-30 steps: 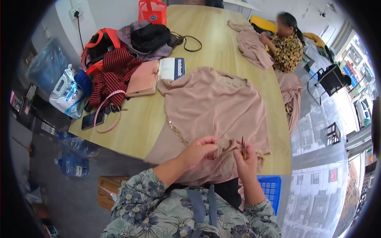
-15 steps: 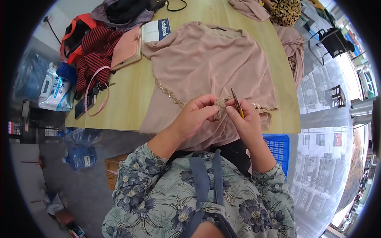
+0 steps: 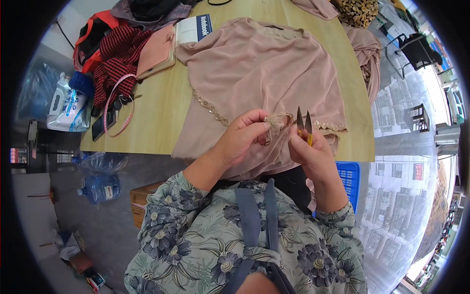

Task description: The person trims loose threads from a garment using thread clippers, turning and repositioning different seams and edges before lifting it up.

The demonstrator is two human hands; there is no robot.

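Nearest, at six o'clock: floral sleeves and grey straps of the person wearing the camera. Just above, near centre: left hand, fingers pinched narrow on a loop of gold trim at the hem of the beige blouse. Beside it, toward three o'clock: right hand, fingers curled tight around small thread snips with yellow handles, the two blades pointing to twelve o'clock and slightly parted, tips just beside the pinched trim. Whether the blades touch the trim: cannot tell.

Beige blouse spread flat on the wooden surface, hem hanging over the near edge, beaded gold edging running along it.

At four o'clock, below the surface edge: blue plastic crate, partly hidden by the right forearm. At eight o'clock, on the floor: clear blue water bottle and a brown cardboard box.

At ten o'clock: white pouch-shaped package with blue printing and a white cap, off the far-left edge of the surface. Near it, on the surface: pink hoop band, dark phone, red-and-black checked cloth.

At eleven o'clock: pink flat case, then a white notebook with a dark blue strip along one edge, touching the blouse's sleeve.

At one o'clock, farthest: more beige cloth and a leopard-print garment.
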